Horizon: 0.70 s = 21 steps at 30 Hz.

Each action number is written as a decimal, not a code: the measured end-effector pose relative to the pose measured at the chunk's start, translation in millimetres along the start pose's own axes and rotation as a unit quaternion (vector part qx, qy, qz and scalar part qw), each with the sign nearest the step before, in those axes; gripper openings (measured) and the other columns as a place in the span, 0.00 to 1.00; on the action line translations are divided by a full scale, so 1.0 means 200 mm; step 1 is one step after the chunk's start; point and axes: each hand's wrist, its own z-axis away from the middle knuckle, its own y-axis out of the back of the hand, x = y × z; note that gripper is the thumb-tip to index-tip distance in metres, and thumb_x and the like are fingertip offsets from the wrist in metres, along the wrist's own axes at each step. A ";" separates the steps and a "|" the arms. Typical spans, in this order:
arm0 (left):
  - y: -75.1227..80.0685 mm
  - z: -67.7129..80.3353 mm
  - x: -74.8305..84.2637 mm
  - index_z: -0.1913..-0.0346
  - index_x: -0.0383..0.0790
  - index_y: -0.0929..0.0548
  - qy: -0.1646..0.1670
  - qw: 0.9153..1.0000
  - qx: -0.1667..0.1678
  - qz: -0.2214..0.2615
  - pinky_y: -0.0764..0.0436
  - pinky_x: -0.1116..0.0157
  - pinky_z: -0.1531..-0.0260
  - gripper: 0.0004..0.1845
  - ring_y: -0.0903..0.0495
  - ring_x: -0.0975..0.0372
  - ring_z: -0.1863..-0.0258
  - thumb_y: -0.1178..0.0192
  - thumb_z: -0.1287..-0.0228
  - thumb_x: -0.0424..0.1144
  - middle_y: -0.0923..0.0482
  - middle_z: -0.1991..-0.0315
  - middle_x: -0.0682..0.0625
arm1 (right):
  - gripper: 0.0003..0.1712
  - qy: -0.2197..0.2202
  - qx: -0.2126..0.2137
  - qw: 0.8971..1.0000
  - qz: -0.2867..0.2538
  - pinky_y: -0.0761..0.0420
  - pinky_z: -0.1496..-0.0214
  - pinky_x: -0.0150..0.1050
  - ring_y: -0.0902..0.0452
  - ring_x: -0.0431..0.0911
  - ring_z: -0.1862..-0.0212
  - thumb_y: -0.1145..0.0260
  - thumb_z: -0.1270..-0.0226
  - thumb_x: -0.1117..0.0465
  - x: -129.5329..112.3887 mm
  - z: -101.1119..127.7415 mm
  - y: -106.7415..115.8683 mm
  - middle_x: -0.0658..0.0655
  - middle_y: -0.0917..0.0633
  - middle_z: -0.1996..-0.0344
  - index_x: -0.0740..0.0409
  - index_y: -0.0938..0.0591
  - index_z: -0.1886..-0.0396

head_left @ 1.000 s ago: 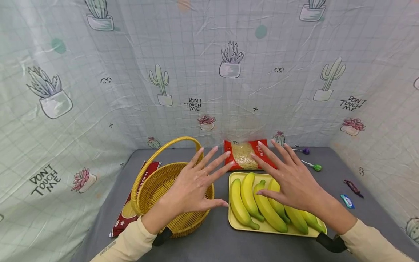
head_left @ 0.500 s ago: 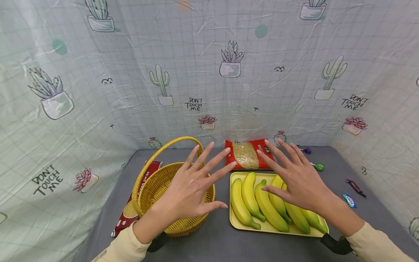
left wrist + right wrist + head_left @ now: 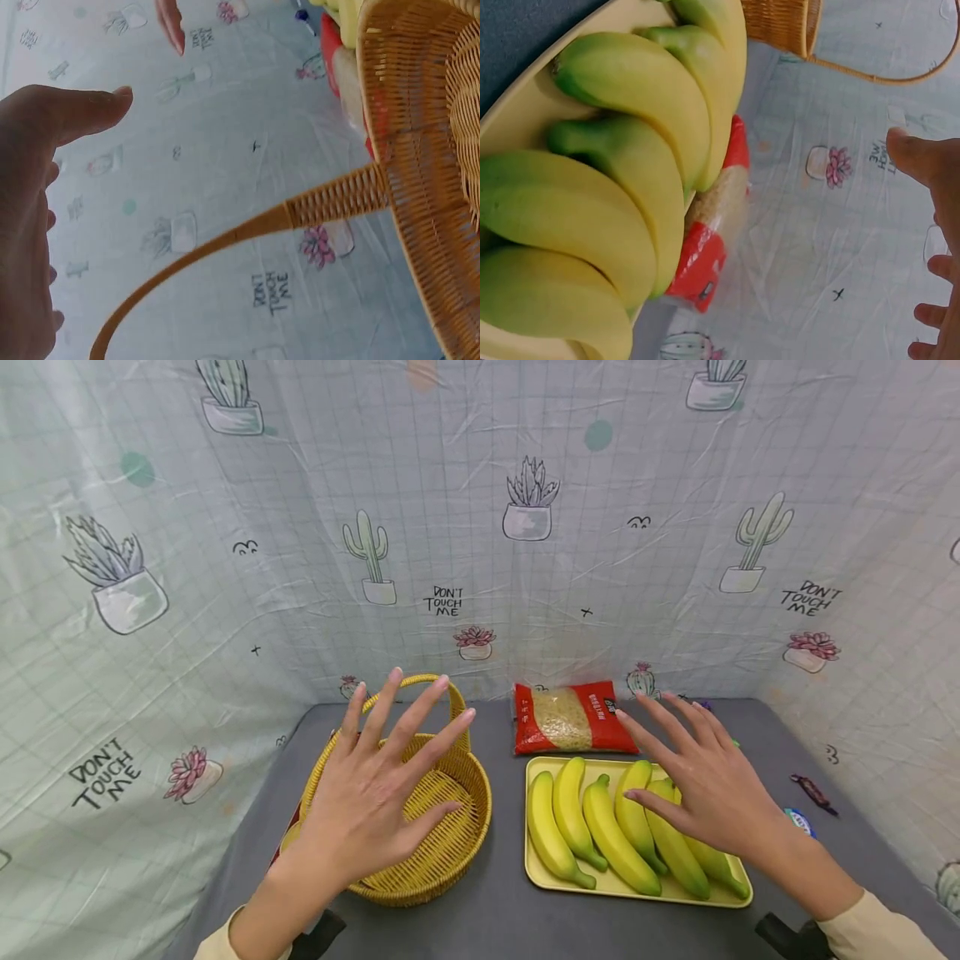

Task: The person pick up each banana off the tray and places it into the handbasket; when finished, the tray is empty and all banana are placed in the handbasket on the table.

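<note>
Above a wicker basket (image 3: 420,810) and a tray of bananas (image 3: 622,827), two hands hover with fingers spread wide, holding nothing.

Over the basket's left rim hangs the left hand (image 3: 367,802), palm down; the right hand (image 3: 708,785) floats over the bananas' right side on the yellow tray (image 3: 637,887). Both stand side by side on the grey surface (image 3: 510,918). Behind the tray lies a red packet of grain (image 3: 570,729), with small sweets (image 3: 813,789) to the right.
</note>
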 end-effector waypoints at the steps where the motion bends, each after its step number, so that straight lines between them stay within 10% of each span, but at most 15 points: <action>1: 0.01 0.01 -0.01 0.14 0.57 0.43 0.005 1.000 0.007 0.004 0.62 0.34 0.24 0.49 0.63 0.40 0.17 0.33 0.34 0.63 0.57 0.14 0.47 | 0.50 -0.002 0.002 1.000 0.001 0.58 0.18 0.61 0.51 0.66 0.19 0.52 0.24 0.23 0.01 0.00 0.00 0.61 0.44 0.17 0.50 0.36 0.15; 12: 0.05 0.15 -0.13 0.17 0.51 0.36 0.092 0.993 0.069 0.031 0.34 0.35 0.33 0.40 0.47 0.40 0.21 0.52 0.22 0.69 0.49 0.16 0.45 | 0.50 -0.034 0.009 0.999 0.001 0.39 0.29 0.71 0.42 0.71 0.25 0.55 0.23 0.22 0.07 0.08 -0.02 0.62 0.40 0.18 0.48 0.35 0.16; 21: 0.05 0.30 -0.20 0.18 0.49 0.35 0.203 0.965 0.110 0.121 0.21 0.51 0.47 0.48 0.29 0.46 0.34 0.24 0.39 0.47 0.38 0.22 0.44 | 0.49 -0.060 0.006 0.998 -0.009 0.29 0.42 0.74 0.34 0.71 0.32 0.37 0.28 0.29 0.15 0.21 -0.08 0.66 0.35 0.22 0.47 0.35 0.16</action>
